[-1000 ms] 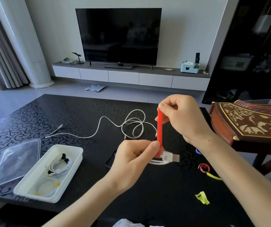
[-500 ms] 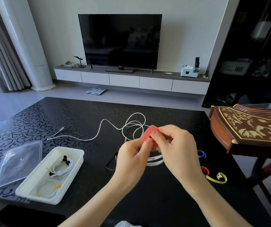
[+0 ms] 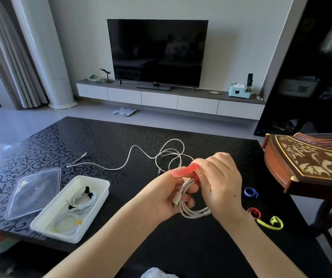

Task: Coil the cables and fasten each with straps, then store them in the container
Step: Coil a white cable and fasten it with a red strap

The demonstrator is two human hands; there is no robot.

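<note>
**Red Strap Going Round a White Coil**

Gripping a coiled white cable (image 3: 189, 210) with the left hand (image 3: 161, 199), fingers curled round the loops. Holding it up just above the black table (image 3: 191, 253), with a plug end poking down by the left fingers.

Pinching a red strap (image 3: 183, 171) with the right hand (image 3: 219, 183), thumb and fingers closed on it. Bending that strap in an arch over the top of the coil, one end by the left thumb, the other end under the right fingers.

Behind the hands, on the table: a loose white cable (image 3: 133, 155), lying in messy loops with one long tail running off to the left.

To the left, near the front edge of the table: a white container (image 3: 98, 209), open on top. Inside it, at the far end, a black-tied cable (image 3: 85, 198). At the near end, a yellow-tied cable (image 3: 69, 224). Both white and coiled up. Just beside the container, on its left: a clear lid (image 3: 32, 195), lying on the table.

To the right of the hands, on the table: a blue strap (image 3: 250, 192), curled up. Nearer the front, a second red strap (image 3: 253, 213), rolled up, with a yellow strap (image 3: 271, 222) just beside it.

At the right edge: a brown wooden string instrument (image 3: 309, 157). Far back by the wall: a dark TV (image 3: 157, 53) on a long low shelf (image 3: 161, 95).
</note>
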